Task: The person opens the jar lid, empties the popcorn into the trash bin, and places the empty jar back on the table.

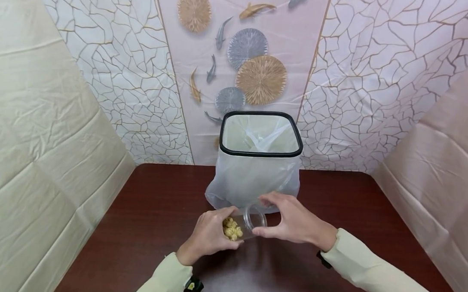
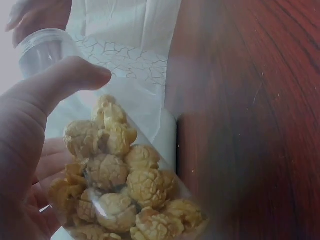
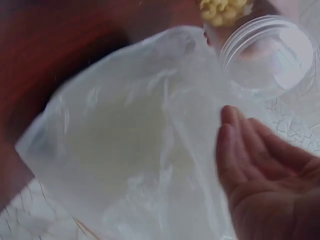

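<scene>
My left hand (image 1: 211, 233) grips a clear plastic jar (image 1: 255, 218) lying tipped on its side above the table. Caramel-coloured popcorn (image 1: 231, 229) sits at the jar's closed end, close to the left palm; the left wrist view shows the popcorn pieces (image 2: 125, 195) large behind the clear wall. The jar's ringed mouth (image 3: 270, 55) faces right. Beside that mouth is my right hand (image 1: 296, 221), thumb and fingers spread apart around the rim in the head view. In the right wrist view the right hand (image 3: 265, 165) shows a gap from the jar, its fingers holding nothing.
Just beyond the hands stands a white bin (image 1: 258, 175) lined with a translucent bag (image 3: 125, 140), a black ring (image 1: 261, 154) round its top. The dark red-brown table (image 1: 151, 222) lies beneath. Patterned cloth (image 1: 139, 80) hangs behind, with beige cloth (image 1: 44, 148) at both sides.
</scene>
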The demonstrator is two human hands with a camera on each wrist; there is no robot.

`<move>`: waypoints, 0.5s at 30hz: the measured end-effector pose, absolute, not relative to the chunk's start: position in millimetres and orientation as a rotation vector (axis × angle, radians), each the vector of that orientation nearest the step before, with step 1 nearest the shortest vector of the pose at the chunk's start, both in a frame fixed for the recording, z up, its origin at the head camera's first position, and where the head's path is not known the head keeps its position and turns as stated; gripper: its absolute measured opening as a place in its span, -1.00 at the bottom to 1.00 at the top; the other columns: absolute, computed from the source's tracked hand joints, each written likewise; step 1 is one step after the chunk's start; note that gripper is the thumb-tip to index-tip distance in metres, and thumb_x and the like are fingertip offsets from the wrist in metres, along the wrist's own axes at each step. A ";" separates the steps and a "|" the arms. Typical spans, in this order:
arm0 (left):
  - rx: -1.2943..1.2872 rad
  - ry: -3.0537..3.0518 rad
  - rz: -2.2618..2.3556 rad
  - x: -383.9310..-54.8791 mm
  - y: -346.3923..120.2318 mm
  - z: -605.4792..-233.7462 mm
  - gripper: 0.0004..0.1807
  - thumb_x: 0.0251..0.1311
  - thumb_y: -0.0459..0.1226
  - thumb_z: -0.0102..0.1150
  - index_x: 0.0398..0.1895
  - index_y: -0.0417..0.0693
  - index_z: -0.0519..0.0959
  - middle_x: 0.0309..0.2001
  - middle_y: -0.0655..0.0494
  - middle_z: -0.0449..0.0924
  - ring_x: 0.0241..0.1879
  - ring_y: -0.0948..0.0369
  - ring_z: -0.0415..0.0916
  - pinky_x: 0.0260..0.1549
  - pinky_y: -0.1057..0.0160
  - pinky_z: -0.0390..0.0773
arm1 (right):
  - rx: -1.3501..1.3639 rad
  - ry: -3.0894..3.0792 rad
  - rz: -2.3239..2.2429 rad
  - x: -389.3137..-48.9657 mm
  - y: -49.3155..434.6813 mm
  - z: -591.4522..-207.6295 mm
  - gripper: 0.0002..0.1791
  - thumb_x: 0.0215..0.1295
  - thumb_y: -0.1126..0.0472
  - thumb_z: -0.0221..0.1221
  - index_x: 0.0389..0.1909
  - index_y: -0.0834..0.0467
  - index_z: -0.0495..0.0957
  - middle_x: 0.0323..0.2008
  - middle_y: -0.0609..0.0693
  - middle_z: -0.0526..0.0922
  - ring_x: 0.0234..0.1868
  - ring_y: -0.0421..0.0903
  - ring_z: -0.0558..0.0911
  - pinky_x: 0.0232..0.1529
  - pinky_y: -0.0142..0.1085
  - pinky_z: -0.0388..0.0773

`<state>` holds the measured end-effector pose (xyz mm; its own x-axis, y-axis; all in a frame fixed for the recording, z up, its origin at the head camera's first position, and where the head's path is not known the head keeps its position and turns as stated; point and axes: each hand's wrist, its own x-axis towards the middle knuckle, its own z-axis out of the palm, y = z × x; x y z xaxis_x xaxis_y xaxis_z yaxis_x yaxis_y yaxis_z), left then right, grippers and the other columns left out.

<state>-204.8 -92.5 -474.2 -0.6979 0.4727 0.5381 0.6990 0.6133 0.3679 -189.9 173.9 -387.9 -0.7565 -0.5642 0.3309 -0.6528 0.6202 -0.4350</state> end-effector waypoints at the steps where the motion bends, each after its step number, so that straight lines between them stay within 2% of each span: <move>1: -0.928 -2.449 -0.780 -204.8 -92.6 -474.5 -0.24 -0.40 0.05 0.76 0.02 0.16 0.65 -0.20 0.32 0.76 -0.32 0.39 0.61 -0.30 0.33 0.63 | 0.982 -2.700 0.842 -191.2 172.8 -389.5 -0.20 0.13 -0.33 0.47 0.18 0.19 0.63 0.01 -0.02 0.75 0.03 -0.11 0.73 0.10 -0.10 0.71; 4: -0.910 -2.443 -0.728 -204.7 -92.7 -475.3 -0.21 -0.39 0.06 0.76 0.06 0.12 0.65 -0.14 0.29 0.77 -0.29 0.38 0.64 -0.28 0.28 0.67 | 0.919 -2.757 0.879 -194.6 170.8 -394.7 -0.31 0.15 -0.35 0.45 0.02 0.13 0.67 -0.14 -0.08 0.74 -0.09 -0.17 0.71 0.02 -0.15 0.71; 7: -0.909 -2.439 -0.702 -204.1 -92.4 -474.4 -0.17 -0.39 0.05 0.75 0.09 0.06 0.66 -0.10 0.23 0.79 -0.26 0.36 0.67 -0.26 0.26 0.69 | 0.910 -2.788 0.904 -196.2 170.0 -398.8 -0.37 0.16 -0.33 0.45 -0.04 0.11 0.67 -0.21 -0.12 0.73 -0.17 -0.25 0.68 -0.04 -0.24 0.71; 10: -0.916 -2.432 -0.688 -203.6 -91.9 -473.1 -0.15 -0.41 0.05 0.76 0.11 0.03 0.67 -0.08 0.22 0.80 -0.24 0.35 0.69 -0.26 0.25 0.71 | 0.962 -2.774 0.922 -196.0 170.5 -399.6 -0.40 0.16 -0.25 0.48 0.01 0.11 0.67 -0.20 -0.14 0.74 -0.17 -0.27 0.70 -0.04 -0.27 0.71; 15: -0.924 -2.418 -0.682 -203.4 -92.6 -473.8 -0.13 -0.42 0.05 0.76 0.12 0.02 0.67 -0.04 0.24 0.79 -0.21 0.35 0.72 -0.22 0.25 0.72 | 1.164 -2.655 0.834 -196.5 174.8 -398.7 -0.28 0.06 -0.06 0.58 0.21 0.12 0.59 0.01 -0.15 0.70 0.03 -0.22 0.72 0.09 -0.23 0.71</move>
<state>-203.4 -92.6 -473.8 -0.6683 0.4763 0.5714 0.7047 0.6513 0.2812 -196.5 174.8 -398.7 -0.6954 -0.6424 0.3220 -0.7111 0.5509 -0.4368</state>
